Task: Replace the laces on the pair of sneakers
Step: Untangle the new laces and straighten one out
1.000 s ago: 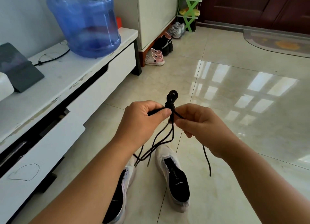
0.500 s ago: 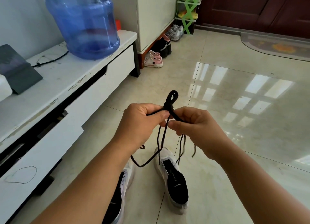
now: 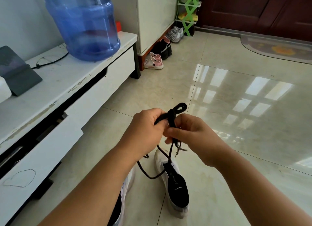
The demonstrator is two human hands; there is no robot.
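Left hand (image 3: 145, 131): I see it pinching the black lace (image 3: 170, 117) bundle.
Right hand (image 3: 192, 136): clamped on the same bundle, touching the left hand.
Lace: loop at 12 o'clock above both hands; strands hang toward 6.
Sneakers: right sneaker (image 3: 173, 183) on the floor (image 3: 219, 90) at 6 o'clock; left sneaker (image 3: 125, 192) at 7, partly hidden.

A large translucent blue plastic water jug (image 3: 84, 24) stands on a long white low cabinet (image 3: 55, 90) with scuffed edges. Near it lie a thin black cable (image 3: 50, 61) and a dark grey slanted slab (image 3: 16, 72). Across the glossy beige tiled floor (image 3: 236, 107), small pink-and-white shoes (image 3: 154, 61), black shoes (image 3: 163, 48) and grey sneakers (image 3: 175, 33) line a white cupboard (image 3: 155, 14), beside a green-and-white rack (image 3: 187, 11). An oval doormat (image 3: 278, 50) fronts a dark brown door (image 3: 253, 11).
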